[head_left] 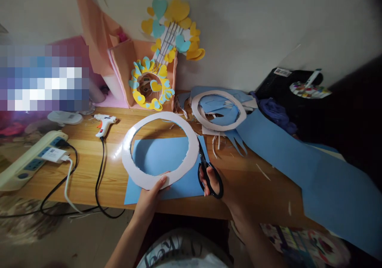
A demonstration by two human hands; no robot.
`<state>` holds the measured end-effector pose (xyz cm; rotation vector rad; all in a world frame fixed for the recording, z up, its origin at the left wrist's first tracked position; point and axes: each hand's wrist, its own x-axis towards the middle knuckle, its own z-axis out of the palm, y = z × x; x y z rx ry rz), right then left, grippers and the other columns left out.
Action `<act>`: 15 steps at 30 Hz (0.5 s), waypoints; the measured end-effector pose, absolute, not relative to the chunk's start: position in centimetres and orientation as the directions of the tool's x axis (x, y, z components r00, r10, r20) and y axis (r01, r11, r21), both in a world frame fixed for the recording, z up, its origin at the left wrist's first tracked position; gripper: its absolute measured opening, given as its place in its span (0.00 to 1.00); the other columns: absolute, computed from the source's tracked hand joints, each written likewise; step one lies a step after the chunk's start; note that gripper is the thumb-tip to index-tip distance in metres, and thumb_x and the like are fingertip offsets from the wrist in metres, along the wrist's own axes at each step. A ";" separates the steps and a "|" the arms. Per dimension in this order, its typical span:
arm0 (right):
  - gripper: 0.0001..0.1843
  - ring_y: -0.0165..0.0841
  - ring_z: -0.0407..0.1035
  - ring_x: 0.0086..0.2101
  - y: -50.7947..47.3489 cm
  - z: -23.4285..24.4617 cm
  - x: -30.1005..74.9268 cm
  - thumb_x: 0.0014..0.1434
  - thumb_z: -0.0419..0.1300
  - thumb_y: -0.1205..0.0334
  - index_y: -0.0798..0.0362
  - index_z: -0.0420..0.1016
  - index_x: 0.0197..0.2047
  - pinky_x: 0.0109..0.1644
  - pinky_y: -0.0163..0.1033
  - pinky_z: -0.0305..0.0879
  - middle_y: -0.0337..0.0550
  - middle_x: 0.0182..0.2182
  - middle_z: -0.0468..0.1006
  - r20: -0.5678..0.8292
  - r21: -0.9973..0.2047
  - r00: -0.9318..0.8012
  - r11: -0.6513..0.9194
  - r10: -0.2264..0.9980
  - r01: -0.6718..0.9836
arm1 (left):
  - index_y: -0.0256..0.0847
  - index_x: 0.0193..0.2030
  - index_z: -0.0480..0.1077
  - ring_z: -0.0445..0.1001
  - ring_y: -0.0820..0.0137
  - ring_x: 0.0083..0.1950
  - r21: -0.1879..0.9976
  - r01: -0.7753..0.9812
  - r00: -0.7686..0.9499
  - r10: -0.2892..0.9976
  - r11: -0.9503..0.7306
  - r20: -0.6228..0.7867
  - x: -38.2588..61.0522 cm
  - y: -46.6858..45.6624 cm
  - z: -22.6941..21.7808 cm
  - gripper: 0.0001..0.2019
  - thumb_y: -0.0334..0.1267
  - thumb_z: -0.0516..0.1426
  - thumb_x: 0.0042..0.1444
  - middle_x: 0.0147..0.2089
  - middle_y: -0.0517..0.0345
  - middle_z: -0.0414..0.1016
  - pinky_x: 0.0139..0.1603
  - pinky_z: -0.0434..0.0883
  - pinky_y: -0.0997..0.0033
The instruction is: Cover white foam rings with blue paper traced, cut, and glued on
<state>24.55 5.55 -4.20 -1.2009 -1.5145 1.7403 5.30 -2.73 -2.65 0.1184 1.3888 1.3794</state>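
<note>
My left hand (pixel 155 190) pinches the lower rim of a white cardboard ring (pixel 128 156), thumb on top. The ring is held above a blue sheet of paper (pixel 158 152) on the wooden table. Its inner edge looks ragged. In my right hand (pixel 211 180) are black-handled scissors (pixel 216 186), their blades pointing up along the ring's right outer edge. Whether the blades touch the ring, I cannot tell. A second white ring (pixel 198 116) lies farther back on blue paper scraps (pixel 216 104).
At left lie a white glue gun (pixel 104 124) and a power strip (pixel 30 162) with trailing cords. A guitar shape with yellow and blue paper hearts (pixel 161 53) leans at the back. A long blue paper strip (pixel 283 156) spreads right, past the table (pixel 253 196).
</note>
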 end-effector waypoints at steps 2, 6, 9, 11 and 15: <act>0.31 0.25 0.60 0.12 5.5 -4.3 24.4 0.54 0.44 0.29 0.51 0.62 0.29 0.18 0.33 0.59 0.32 0.17 0.60 -0.277 -0.961 -0.478 -0.239 0.834 0.139 | 0.34 0.37 0.78 0.76 0.59 0.47 0.743 -0.594 -0.374 0.712 0.308 -0.594 5.3 -2.7 -2.6 0.19 0.42 0.68 0.37 0.44 0.46 0.79 0.39 0.74 0.71; 0.31 0.24 0.60 0.13 4.9 -4.1 23.5 0.56 0.42 0.30 0.51 0.61 0.33 0.21 0.34 0.65 0.31 0.20 0.61 -0.261 -0.963 -0.488 -0.258 0.833 0.075 | 0.35 0.37 0.78 0.76 0.61 0.47 0.741 -0.600 -0.373 0.713 0.302 -0.593 5.7 -2.8 -2.7 0.18 0.43 0.67 0.39 0.45 0.47 0.79 0.40 0.73 0.72; 0.34 0.23 0.59 0.14 4.8 -3.9 22.9 0.54 0.40 0.27 0.52 0.61 0.33 0.24 0.36 0.70 0.32 0.22 0.62 -0.232 -0.962 -0.491 -0.271 0.840 -0.009 | 0.35 0.37 0.78 0.76 0.61 0.47 0.736 -0.600 -0.366 0.710 0.314 -0.601 5.9 -2.9 -2.7 0.18 0.43 0.67 0.39 0.45 0.47 0.79 0.40 0.74 0.72; 0.36 0.23 0.59 0.13 5.0 -4.0 22.8 0.52 0.39 0.25 0.52 0.61 0.32 0.23 0.36 0.70 0.32 0.21 0.62 -0.222 -0.964 -0.485 -0.265 0.846 -0.019 | 0.35 0.37 0.79 0.76 0.60 0.47 0.736 -0.593 -0.361 0.710 0.326 -0.605 5.9 -3.1 -2.8 0.19 0.43 0.68 0.38 0.45 0.46 0.79 0.40 0.74 0.72; 0.34 0.23 0.60 0.12 5.5 -4.5 23.4 0.53 0.42 0.27 0.52 0.61 0.32 0.18 0.32 0.66 0.30 0.19 0.61 -0.226 -0.972 -0.472 -0.229 0.852 0.051 | 0.36 0.37 0.79 0.74 0.59 0.50 0.743 -0.570 -0.352 0.712 0.352 -0.607 5.5 -3.3 -3.1 0.20 0.45 0.68 0.37 0.46 0.47 0.79 0.41 0.74 0.73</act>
